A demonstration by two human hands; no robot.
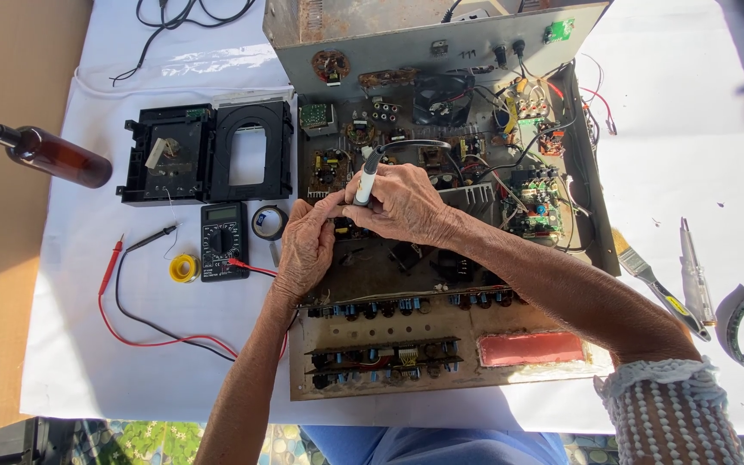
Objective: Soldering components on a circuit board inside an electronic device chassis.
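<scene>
Soldering iron point(366, 181) pinched pen-style in right hand point(402, 205), tip down into open amplifier chassis point(592, 215) on table point(88, 344); left hand point(307, 245), fingers curled, braces alongside for steadiness. Multimeter point(223, 241) within reach.

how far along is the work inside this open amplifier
Done: the amplifier chassis lies opened, boards bare, with the multimeter and solder spool set out. In hand: the right hand holds a soldering iron tip-down, the left hand steadying beside it. Left: the casing remains open.
</scene>
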